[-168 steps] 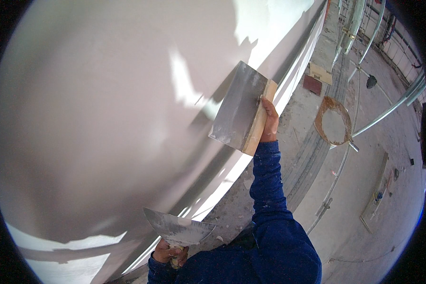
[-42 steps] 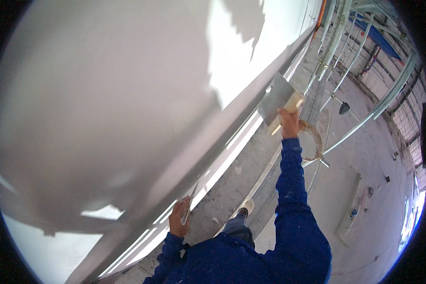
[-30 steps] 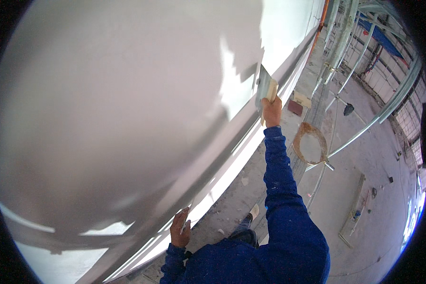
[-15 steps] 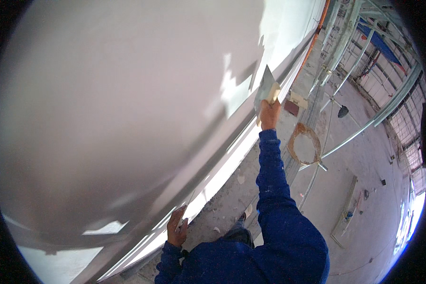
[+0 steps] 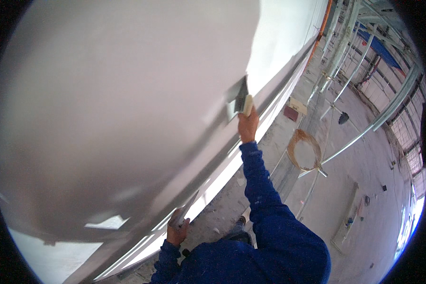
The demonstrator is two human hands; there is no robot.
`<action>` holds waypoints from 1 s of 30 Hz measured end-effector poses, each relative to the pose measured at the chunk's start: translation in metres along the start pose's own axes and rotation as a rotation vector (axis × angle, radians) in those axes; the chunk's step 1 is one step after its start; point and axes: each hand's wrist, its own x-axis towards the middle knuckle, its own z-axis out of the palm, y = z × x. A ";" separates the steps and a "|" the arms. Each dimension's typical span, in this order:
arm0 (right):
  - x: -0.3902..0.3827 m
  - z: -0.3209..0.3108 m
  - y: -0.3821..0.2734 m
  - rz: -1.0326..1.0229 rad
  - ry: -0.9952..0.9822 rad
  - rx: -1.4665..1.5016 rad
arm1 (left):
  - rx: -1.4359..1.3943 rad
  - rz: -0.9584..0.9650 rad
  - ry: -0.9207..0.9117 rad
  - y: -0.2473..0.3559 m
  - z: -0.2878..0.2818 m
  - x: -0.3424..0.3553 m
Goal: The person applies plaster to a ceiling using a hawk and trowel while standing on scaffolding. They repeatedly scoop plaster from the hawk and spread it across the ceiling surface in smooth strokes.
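Observation:
My right hand (image 5: 247, 125) is closed round the pale wooden handle (image 5: 247, 105) of a wide metal trowel (image 5: 241, 90), whose blade lies at the pale plastered wall (image 5: 128, 80), beside the edge of a sunlit patch. My left hand (image 5: 175, 227) is lower left, near the foot of the wall, closed on a metal putty knife (image 5: 188, 206) seen nearly edge-on. Its grip is hidden by the fingers.
On the concrete floor (image 5: 364, 142) to the right lie a rusty ring (image 5: 293, 146), a red-brown board (image 5: 290, 113) and a beige board (image 5: 298, 106). Scaffold tubes (image 5: 348, 142) stand beyond. An orange pipe (image 5: 323, 23) runs up the wall's far end; a blue sheet (image 5: 378, 47) hangs behind.
My right hand and trowel have moved left and slightly down onto the wall since half a second ago. Earlier the trowel was farther out and up. My left hand has stayed low.

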 end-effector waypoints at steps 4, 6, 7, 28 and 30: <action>-0.058 -0.042 -0.026 0.252 -0.301 0.070 | -0.365 -0.173 -0.115 0.025 -0.003 -0.001; -0.090 -0.069 -0.021 0.261 -0.226 0.437 | -0.421 -0.122 -0.221 0.036 -0.009 0.000; -0.103 -0.084 -0.027 0.332 -0.196 0.592 | -0.455 -0.102 -0.272 0.046 -0.013 0.000; -0.171 -0.188 -0.043 0.549 -0.629 0.430 | -1.073 -0.090 -0.531 0.143 -0.036 -0.010; -0.180 -0.191 0.007 0.537 -0.510 0.419 | -1.059 -0.106 -0.539 0.129 -0.039 -0.013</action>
